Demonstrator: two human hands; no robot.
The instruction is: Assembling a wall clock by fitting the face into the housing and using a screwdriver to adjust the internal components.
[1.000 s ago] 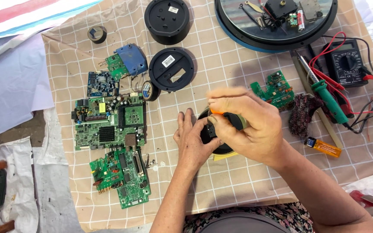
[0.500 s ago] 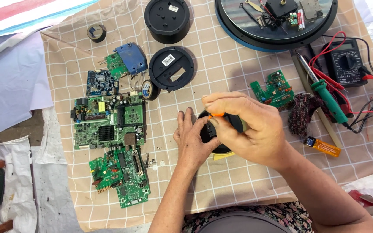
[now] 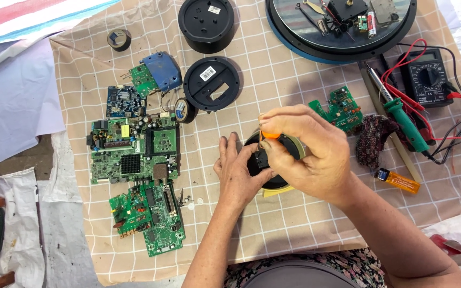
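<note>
1. Our right hand is curled shut, its fingertips pinching the orange handle of a small screwdriver and holding it upright over the round black part.
2. Our left hand lies open and flat, fingers spread, pressing on the left side of that round black part; it grips nothing.
3. The round black part sits near the middle of the counter, on the beige checked cloth, mostly hidden under both hands, with something yellow showing beneath its lower edge.
4. Just right of our right hand we see a small green circuit board, a dark knitted rag and an orange lighter.
5. Further right lie a green-handled soldering iron and a black multimeter with red and black leads.
6. Left of our hands a large green circuit board lies flat, with another green board below it.
7. Above our hands sit a black round cover and a roll of tape.
</note>
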